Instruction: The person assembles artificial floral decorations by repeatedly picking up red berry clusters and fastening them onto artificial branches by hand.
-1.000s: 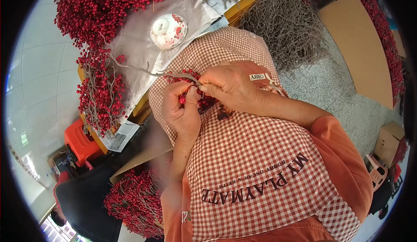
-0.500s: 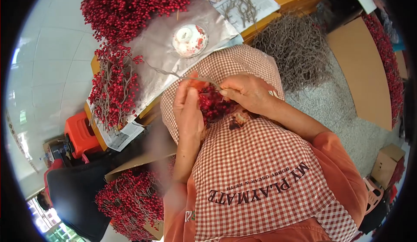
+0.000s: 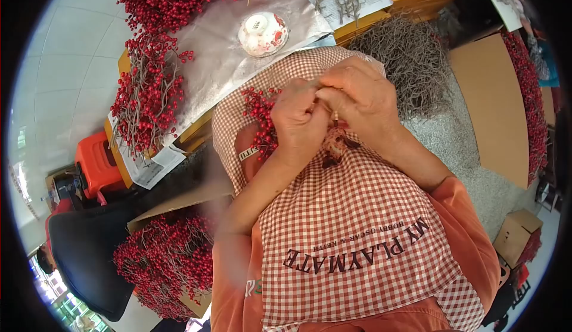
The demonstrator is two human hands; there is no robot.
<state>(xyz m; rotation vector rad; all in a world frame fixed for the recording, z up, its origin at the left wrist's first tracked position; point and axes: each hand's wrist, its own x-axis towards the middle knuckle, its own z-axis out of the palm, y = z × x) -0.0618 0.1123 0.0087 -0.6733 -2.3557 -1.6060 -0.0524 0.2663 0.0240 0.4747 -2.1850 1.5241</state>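
Over the lap of the checked apron [image 3: 333,213], my two hands meet with their fingertips together. My left hand [image 3: 297,117] is closed, and a spray of artificial red berries [image 3: 259,114] sticks out to its left side; its stem is hidden inside the fingers. My right hand [image 3: 363,96] is closed in a pinch against the left fingertips, and what it pinches cannot be made out. Below the hands, a brown and cream patch or crumpled piece [image 3: 336,146] lies on the apron.
An upturned floral bowl [image 3: 263,34] sits on the plastic-covered table [image 3: 217,52]. Berry bunches [image 3: 149,93] lie left of it. Bare twigs [image 3: 411,64] are heaped at right, beside a cardboard sheet [image 3: 491,105]. A box of berries [image 3: 167,260] stands lower left, near a red stool [image 3: 101,162].
My right hand has moved up and both hands have come together. The grey twig that stretched left across them no longer shows. Berries now stick out on the left hand's outer side.
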